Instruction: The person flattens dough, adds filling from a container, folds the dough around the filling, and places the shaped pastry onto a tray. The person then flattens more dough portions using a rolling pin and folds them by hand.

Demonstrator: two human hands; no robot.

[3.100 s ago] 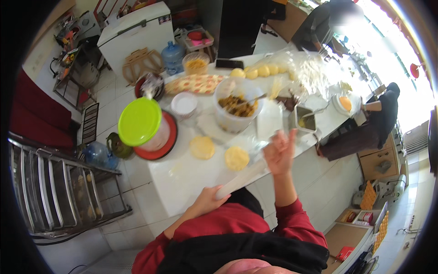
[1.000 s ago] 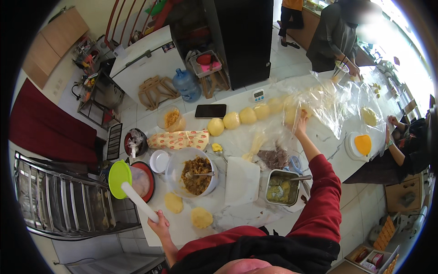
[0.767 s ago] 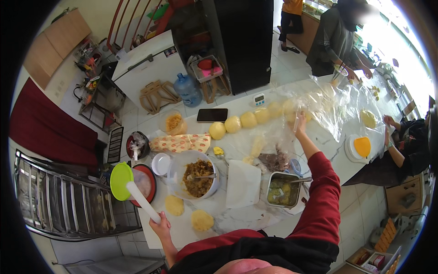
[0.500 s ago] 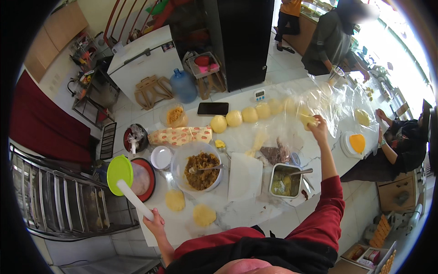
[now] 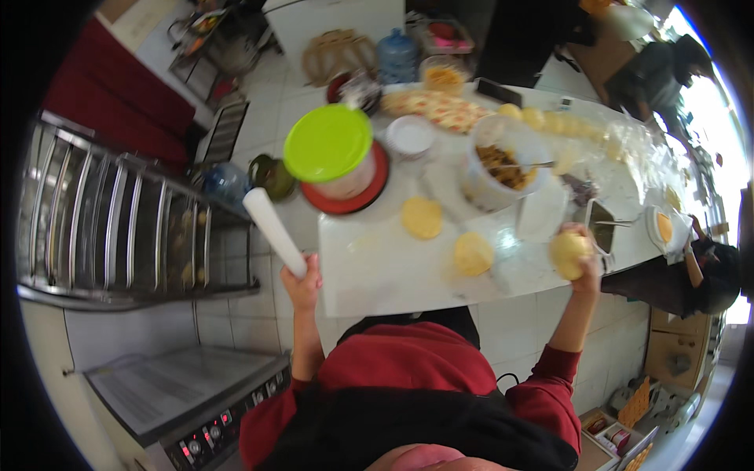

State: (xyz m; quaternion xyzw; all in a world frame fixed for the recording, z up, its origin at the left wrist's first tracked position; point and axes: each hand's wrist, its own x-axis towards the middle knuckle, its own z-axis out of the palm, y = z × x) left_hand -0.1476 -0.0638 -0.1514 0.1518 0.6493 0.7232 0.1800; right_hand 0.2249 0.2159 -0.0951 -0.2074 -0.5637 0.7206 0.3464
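My left hand grips one end of a white rolling pin, which tilts up and away past the table's left corner. In my right hand is a round yellow dough ball, held above the near table edge beside the steel pan. Between my hands, two flattened dough rounds lie on the marble table: one dough round farther left, another dough round closer to me. A row of dough balls stands at the back, partly under clear plastic sheeting.
A tub of brown filling with a spoon stands mid-table. Left of it are a lime-lidded container and paper cups. A steel pan sits at the right. Co-workers stand beyond the right end; a metal rack is at left.
My right hand has come back from the row toward me, bringing a dough ball. My view has swung left. The rolling pin stays in my left hand.
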